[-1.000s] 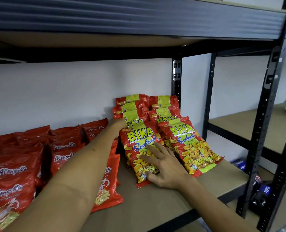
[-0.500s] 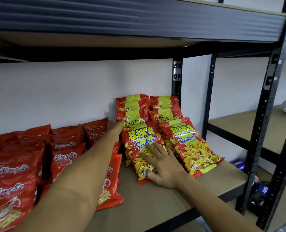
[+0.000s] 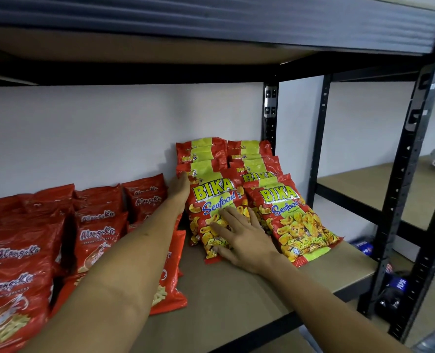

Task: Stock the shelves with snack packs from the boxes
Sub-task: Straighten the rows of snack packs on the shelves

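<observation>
Head view: on the brown shelf board (image 3: 236, 301), the right hand (image 3: 244, 240) lies flat, fingers spread, pressing the front left Bika pack (image 3: 211, 207). The left hand (image 3: 179, 188), fingers straight, touches that row's left side, beside red Alangka packs (image 3: 96, 225).

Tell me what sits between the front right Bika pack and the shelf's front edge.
Nothing: in the head view the brown shelf board is bare from the front right Bika pack to the front edge. The right hand rests on the neighbouring pack.
</observation>
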`<action>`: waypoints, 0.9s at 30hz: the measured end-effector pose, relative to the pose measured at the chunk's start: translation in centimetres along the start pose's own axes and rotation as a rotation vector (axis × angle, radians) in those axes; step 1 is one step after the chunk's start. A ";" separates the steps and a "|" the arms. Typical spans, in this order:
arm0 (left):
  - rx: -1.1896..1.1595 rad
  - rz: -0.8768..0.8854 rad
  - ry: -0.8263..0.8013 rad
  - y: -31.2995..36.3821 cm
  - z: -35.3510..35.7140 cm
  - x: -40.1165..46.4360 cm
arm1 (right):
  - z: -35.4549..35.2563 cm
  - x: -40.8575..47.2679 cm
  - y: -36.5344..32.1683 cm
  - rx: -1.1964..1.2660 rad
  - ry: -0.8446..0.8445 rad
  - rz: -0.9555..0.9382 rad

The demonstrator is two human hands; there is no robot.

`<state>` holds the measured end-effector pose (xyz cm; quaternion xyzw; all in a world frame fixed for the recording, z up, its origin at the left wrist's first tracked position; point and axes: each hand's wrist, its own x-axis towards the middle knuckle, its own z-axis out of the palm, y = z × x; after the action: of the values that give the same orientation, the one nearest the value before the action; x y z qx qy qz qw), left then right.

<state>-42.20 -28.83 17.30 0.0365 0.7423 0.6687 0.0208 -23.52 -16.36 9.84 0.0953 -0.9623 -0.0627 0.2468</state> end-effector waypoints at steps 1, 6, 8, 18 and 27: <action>0.008 -0.014 -0.015 0.1 -0.1 0.1 | 0.1 0.3 0.1 -0.018 0.012 -0.002; 0.017 0.035 -0.040 0.7 -0.4 -0.6 | 0.2 1.1 0.5 0.031 -0.019 0.001; 0.044 0.095 0.025 0.2 -0.2 -0.5 | -0.1 0.8 0.4 0.026 0.010 0.007; 0.962 0.989 0.436 2.2 1.8 -2.4 | -2.1 -5.2 5.3 0.010 0.016 0.483; 1.272 0.709 -0.188 5.2 9.3 -1.7 | -1.7 -6.1 6.4 0.111 -0.022 0.496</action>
<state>-39.66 -19.21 21.50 0.3367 0.9257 0.0691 -0.1583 -18.43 -8.96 9.63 -0.1312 -0.9609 0.0517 0.2383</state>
